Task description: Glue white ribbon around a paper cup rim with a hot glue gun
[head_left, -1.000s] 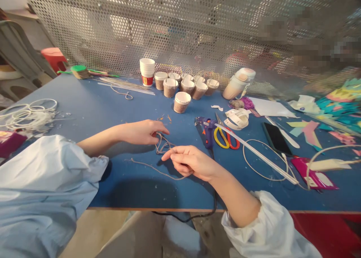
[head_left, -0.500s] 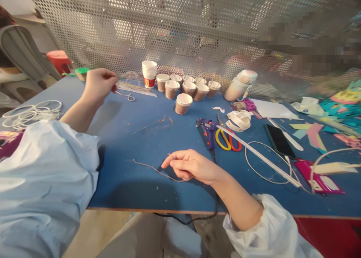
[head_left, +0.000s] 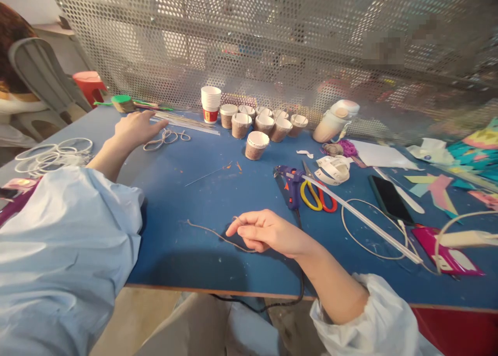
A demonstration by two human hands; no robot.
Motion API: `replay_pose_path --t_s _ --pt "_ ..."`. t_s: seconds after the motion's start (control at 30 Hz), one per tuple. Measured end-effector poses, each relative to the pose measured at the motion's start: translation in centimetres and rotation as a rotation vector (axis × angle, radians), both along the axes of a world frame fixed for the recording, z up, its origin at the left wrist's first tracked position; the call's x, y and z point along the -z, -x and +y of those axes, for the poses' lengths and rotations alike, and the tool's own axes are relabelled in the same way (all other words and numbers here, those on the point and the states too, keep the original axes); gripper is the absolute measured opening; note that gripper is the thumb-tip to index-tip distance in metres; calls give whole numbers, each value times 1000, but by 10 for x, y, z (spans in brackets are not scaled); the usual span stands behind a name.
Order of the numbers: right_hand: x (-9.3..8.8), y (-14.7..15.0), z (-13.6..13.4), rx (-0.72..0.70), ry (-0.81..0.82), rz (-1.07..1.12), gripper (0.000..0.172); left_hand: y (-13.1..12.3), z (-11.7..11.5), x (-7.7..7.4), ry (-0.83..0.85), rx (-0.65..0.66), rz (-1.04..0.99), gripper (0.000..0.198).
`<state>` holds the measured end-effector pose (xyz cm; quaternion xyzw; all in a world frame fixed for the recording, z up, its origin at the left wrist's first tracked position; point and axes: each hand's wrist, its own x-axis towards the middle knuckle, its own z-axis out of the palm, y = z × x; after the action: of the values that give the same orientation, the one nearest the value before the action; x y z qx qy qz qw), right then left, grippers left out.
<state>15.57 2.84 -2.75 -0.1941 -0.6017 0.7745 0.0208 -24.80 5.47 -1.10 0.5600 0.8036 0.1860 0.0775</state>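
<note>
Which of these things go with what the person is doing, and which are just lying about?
Seem to belong:
thin cord, running into the right hand
cord loops beside the left hand
perhaps the glue gun, scissors and front cup

Seem just lying about:
phone
pastel bottle
magenta packet

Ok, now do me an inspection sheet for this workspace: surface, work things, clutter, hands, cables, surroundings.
Surface: blue table, specked with small scraps.
Work things: twine at the right hand; looped string by the left hand.
Clutter: brown-sided cups at the back, one more in front; glue gun, scissors, phone and pink packet on the right.
Hands: right holds the twine, one end trailing on the table; left is palm down, contact with the string unclear.
Cables: black cord hangs over the front edge; white cable loops near the phone.
Surroundings: perforated metal screen behind; red stool and grey chair at left.
</note>
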Motion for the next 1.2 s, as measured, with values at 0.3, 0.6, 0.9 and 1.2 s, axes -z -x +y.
replay_pose_path --t_s 0.3,0.6,0.9,1.2 --pt "-2 -1 -1 5 -15 -6 30 -48 -15 -26 -302 -180 180 48" --pt "0 -1 3 42 130 10 23 -183 -37 -21 340 953 -702 62" --pt "3 -4 11 209 229 93 16 -193 -44 -9 570 864 -825 21" --pt "-2 -6 12 315 146 71 23 -130 -21 -27 174 593 -1006 30"
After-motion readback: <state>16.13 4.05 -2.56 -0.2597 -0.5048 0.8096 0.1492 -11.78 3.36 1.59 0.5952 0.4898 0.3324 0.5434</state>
